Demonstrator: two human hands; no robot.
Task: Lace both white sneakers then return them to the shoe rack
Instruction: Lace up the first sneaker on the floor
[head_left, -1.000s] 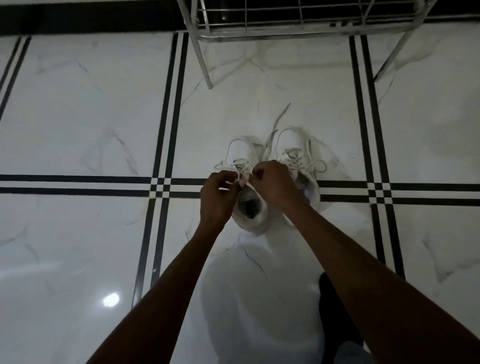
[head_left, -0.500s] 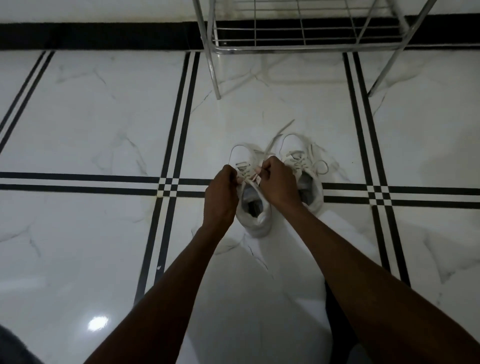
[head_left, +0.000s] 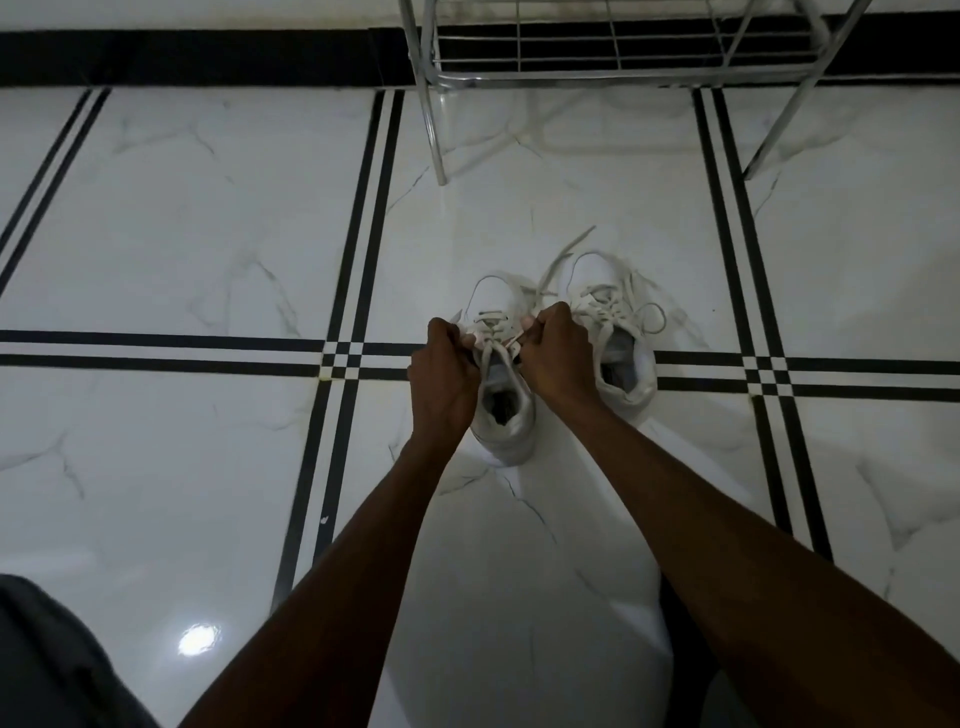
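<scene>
Sneakers sit side by side on a glossy white marble floor crossed by double black stripes, toes pointing toward the shoe rack whose chrome legs and wire shelf stand at the far edge of the floor, against a black skirting band. The left sneaker lies across one horizontal stripe pair, its heel opening toward the person; the right sneaker is just beside it, touching or nearly so, and slightly farther forward.

Both hands work over the left sneaker's lacing. The left hand is curled at the shoe's left side, fingers closed together and pinched on the lace at the upper eyelets. The right hand mirrors it on the other side, fingers bunched and clamped on the lace too; a short length of it is drawn taut between the two hands above the tongue. A loose lace end runs from behind the right hand out across the floor toward the rack, between the two toes.

The right sneaker's lace is threaded through its eyelets, with a slack loop hanging over its outer side. Neither shoe is on the rack, which stands well apart from them. Both forearms reach in from the near edge of the view, and a bright light spot reflects on the floor near the left forearm. Dark fabric shows at the near left corner.
</scene>
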